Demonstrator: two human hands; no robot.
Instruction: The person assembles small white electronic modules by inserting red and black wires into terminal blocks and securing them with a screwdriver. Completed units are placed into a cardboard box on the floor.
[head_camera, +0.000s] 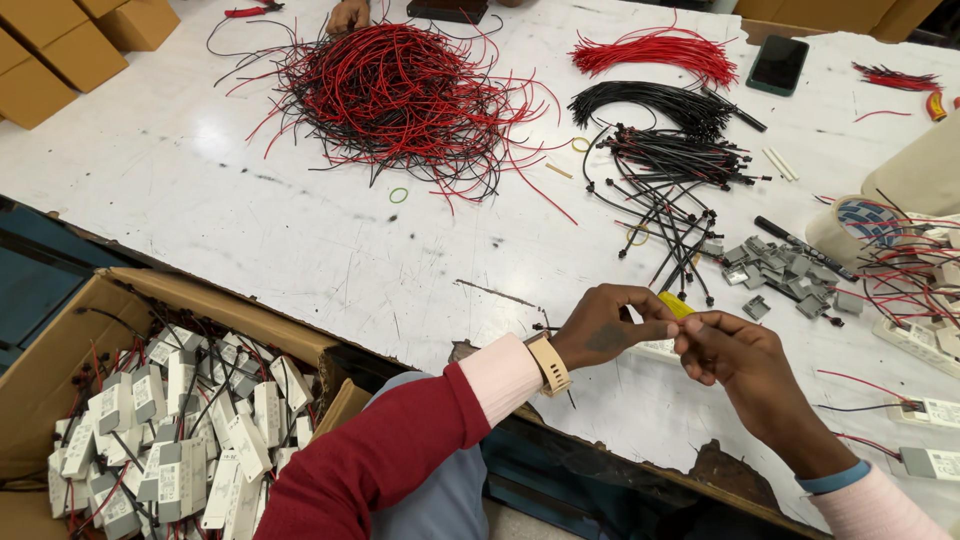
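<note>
My left hand (608, 325) and my right hand (742, 358) meet near the front edge of the white table (260, 230). Both pinch a small yellow piece (676, 304) between their fingertips. A white rectangular module (655, 349) lies on the table right under the hands, mostly hidden by them. A tan watch sits on my left wrist. Small grey clips (775, 270) lie in a heap just beyond my right hand.
A big tangle of red and black wires (400, 95) covers the far middle. Bundles of red wires (655, 50) and black wires (660, 105) lie far right, beside a dark phone (778, 64). A cardboard box (60, 350) of white modules stands at left. Another person's hand (347, 15) rests at the far edge.
</note>
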